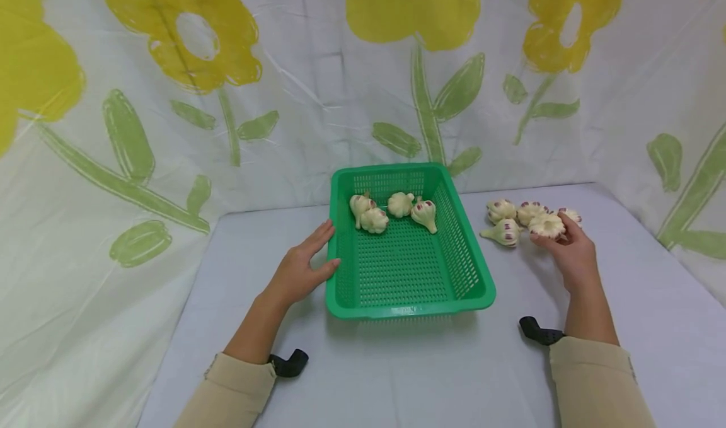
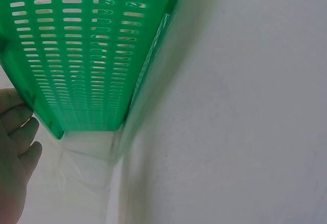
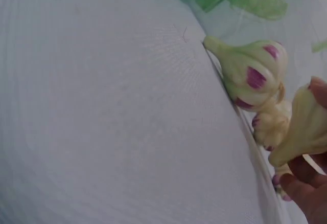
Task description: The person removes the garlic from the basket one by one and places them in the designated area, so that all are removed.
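My right hand (image 1: 577, 261) pinches a garlic bulb (image 1: 547, 226), white with purple marks, between thumb and fingers. In the right wrist view the bulb's stem (image 3: 280, 156) points down and to the left, above the fingertips. Beside that hand lie more bulbs, among them one with a long greenish stem (image 1: 503, 232). My left hand (image 1: 297, 273) rests with extended fingers and thumb at the left rim of a green plastic basket (image 1: 409, 309). Several garlic bulbs (image 1: 374, 220) sit toward the basket's far end. The left wrist view has the fingers (image 2: 24, 134) beside the slotted basket wall.
A white cloth (image 1: 391, 377) covers the table. Behind it hangs a curtain (image 1: 306, 132) printed with yellow flowers, close to the basket's far edge. A black wrist device (image 1: 289, 363) is on the left wrist, another (image 1: 540, 332) on the right.
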`<state>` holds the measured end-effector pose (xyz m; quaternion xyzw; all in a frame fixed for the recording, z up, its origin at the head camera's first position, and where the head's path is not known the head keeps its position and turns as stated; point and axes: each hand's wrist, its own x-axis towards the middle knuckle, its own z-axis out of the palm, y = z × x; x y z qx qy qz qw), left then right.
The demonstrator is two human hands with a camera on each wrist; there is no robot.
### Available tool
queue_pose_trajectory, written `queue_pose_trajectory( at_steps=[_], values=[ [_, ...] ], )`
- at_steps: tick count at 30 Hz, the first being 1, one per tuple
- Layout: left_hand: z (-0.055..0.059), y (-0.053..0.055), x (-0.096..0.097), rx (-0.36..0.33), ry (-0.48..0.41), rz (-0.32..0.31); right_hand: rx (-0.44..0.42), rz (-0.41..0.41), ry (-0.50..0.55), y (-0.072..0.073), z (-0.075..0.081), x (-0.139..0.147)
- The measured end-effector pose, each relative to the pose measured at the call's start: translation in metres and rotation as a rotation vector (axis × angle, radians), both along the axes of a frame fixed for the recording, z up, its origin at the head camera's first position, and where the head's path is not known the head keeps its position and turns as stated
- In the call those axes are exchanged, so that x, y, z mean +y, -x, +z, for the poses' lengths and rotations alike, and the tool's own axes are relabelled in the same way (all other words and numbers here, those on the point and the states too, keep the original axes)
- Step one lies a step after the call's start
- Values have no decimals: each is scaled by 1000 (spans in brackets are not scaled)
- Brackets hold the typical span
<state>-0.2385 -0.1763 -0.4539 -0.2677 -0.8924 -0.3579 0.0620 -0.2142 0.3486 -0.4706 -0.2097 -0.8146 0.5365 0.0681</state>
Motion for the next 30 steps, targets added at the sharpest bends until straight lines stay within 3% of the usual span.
queue_pose_trajectory(
  at_steps=[5,11,20,30],
  values=[
    [2,0,1,7,-2,-4,-53,18,-107,2,-5,3],
    [4,-1,1,-3,-6,-7,-77,58,-166,1,-7,6],
    [2,-1,2,-6,-6,-5,-118,89,-165,0,-12,6],
    [0,0,1,-6,-4,-5,-106,116,-184,-1,-13,4]
  ],
)
